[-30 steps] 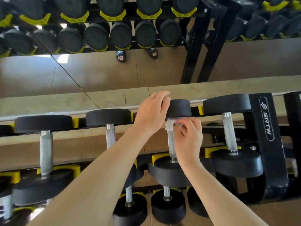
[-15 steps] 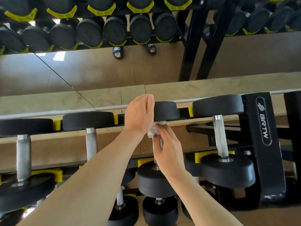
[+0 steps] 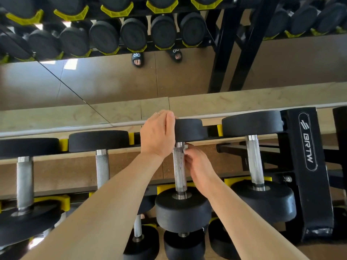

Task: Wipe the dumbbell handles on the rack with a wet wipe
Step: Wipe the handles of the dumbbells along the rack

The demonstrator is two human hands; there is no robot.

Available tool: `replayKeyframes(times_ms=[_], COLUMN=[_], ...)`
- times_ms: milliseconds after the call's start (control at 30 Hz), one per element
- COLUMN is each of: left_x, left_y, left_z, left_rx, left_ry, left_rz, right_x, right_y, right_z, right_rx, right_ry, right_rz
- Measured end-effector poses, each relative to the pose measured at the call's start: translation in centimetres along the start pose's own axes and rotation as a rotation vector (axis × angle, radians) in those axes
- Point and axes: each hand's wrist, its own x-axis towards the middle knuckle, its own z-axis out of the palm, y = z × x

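Several black dumbbells with knurled steel handles lie across the top tier of the rack [image 3: 308, 166]. My left hand [image 3: 158, 134] grips the far head [image 3: 189, 129] of the middle dumbbell. My right hand [image 3: 197, 166] sits against the right side of that dumbbell's handle [image 3: 179, 169], near its far end, pinching a small white wet wipe [image 3: 185, 147]. Only a corner of the wipe shows above my fingers. Most of the handle is bare and in plain view.
Neighbouring dumbbells lie left [image 3: 102, 166] and right [image 3: 254, 160] of the one I hold. A black rack upright marked BRTW stands at the right. A mirror [image 3: 112, 81] behind the rack reflects more dumbbells and two sandalled feet. Lower tiers hold smaller dumbbells [image 3: 138, 228].
My right hand has slid round from on top of the handle to its right side, uncovering the handle. The wipe is now mostly hidden. My left hand stays on the far head.
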Motion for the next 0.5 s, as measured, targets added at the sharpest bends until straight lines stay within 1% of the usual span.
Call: replayKeyframes(times_ms=[100,200,267,300,367,500], left_x=[0.1,0.1,0.1,0.0,0.0,0.0], left_y=[-0.1,-0.1,-0.2,-0.3,-0.4,-0.2], left_z=[0.1,0.1,0.1,0.2,0.3,0.2], left_rx=[-0.005,-0.005,-0.010,-0.013,-0.017,-0.022], left_ry=[0.000,0.008,0.016,0.017,0.014,0.026], left_rz=[-0.003,-0.009,-0.009,-0.007,-0.003,-0.002], right_x=[0.3,0.2,-0.2,-0.4,-1.0,-1.6], right_y=[0.0,0.4,0.5,0.4,0.5,1.9], right_z=[0.1,0.2,0.4,0.6,0.9,0.7], right_rx=[0.160,0.236,0.215,0.145,-0.093,-0.547], right_ry=[-0.053,-0.075,-0.008,0.044,0.146,0.313], right_rz=[0.112,0.091,0.036,-0.013,-0.175,-0.705])
